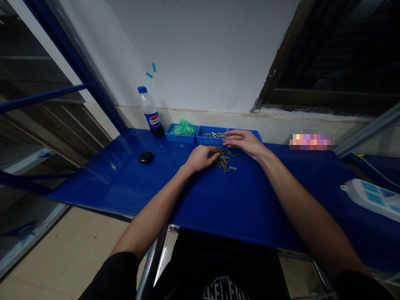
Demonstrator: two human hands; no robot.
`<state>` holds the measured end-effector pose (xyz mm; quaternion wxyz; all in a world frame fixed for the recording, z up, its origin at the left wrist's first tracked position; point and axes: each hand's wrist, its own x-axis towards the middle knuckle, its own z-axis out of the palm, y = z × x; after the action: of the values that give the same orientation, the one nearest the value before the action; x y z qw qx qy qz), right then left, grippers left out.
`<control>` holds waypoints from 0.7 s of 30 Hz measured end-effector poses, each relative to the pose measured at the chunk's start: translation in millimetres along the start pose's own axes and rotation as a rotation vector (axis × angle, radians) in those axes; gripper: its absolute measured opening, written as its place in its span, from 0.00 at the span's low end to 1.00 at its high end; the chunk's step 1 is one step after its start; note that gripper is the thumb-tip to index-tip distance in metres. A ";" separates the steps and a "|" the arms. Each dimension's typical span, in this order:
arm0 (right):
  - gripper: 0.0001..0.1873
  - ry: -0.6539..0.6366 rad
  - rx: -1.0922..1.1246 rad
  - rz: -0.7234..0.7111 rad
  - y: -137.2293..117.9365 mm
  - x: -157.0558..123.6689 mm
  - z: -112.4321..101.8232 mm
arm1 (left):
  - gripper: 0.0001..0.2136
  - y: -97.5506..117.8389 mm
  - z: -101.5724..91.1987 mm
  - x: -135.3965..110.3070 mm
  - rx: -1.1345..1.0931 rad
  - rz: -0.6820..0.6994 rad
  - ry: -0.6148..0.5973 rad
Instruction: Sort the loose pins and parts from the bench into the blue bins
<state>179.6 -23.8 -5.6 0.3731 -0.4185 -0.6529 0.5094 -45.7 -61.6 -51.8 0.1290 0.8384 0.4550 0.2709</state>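
A loose pile of small metal pins [224, 160] lies on the blue table [218, 200]. My left hand [201, 157] rests at the pile's left edge with fingers curled; whether it pinches a pin is too small to tell. My right hand [243, 141] lies flat just behind the pile, fingers stretched left over the rim of the middle blue tray [211, 139], which holds several grey metal parts [214, 134]. Nothing shows in the right hand.
A blue tray with green plastic bags [182, 130] stands left of the middle tray, a third blue tray [254, 133] right of it. A cola bottle [150, 112] and a black round object [146, 157] sit at the left. A white power strip [370, 198] lies at the right.
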 end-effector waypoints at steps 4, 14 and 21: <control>0.40 0.056 0.000 -0.122 -6.3 -1.8 7.8 | 0.13 -0.7 0.7 -0.2 0.008 0.007 0.000; 0.22 -0.331 -0.652 0.123 -6.5 -3.9 -32.7 | 0.13 0.7 1.5 -0.3 0.025 0.002 -0.026; 0.22 -0.534 -0.935 0.226 -1.5 -7.2 -19.8 | 0.13 0.3 1.7 -0.5 0.027 -0.017 -0.045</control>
<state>200.0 -23.6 -0.5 -0.0883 -0.4634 -0.8326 0.2902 -44.7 -62.2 -53.2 0.1301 0.8422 0.4626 0.2446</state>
